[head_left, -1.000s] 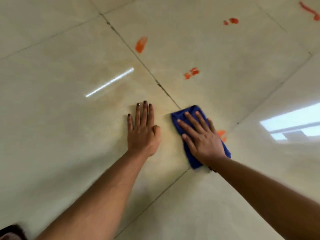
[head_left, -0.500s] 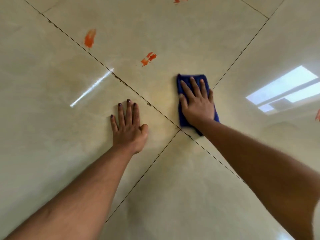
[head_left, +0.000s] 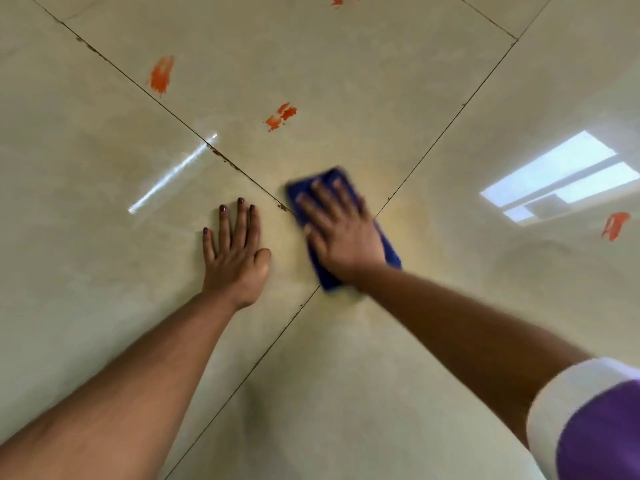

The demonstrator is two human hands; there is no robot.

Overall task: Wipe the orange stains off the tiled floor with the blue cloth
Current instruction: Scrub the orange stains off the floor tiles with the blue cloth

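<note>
Pressing blue cloth (head_left: 390, 249) flat w/ right hand (head_left: 341, 233), fingers spread; left hand (head_left: 235, 258) splayed on tiled floor (head_left: 104, 237).

Glossy, smooth beige tiled floor (head_left: 104, 306); soft matt blue cloth (head_left: 389, 249).

One head-worn camera looks steeply down, close over the tiled floor (head_left: 104, 306) and both forearms.

Right hand (head_left: 341, 233) flat on blue cloth (head_left: 389, 249), left hand (head_left: 235, 256) on tiled floor (head_left: 104, 237).
</note>
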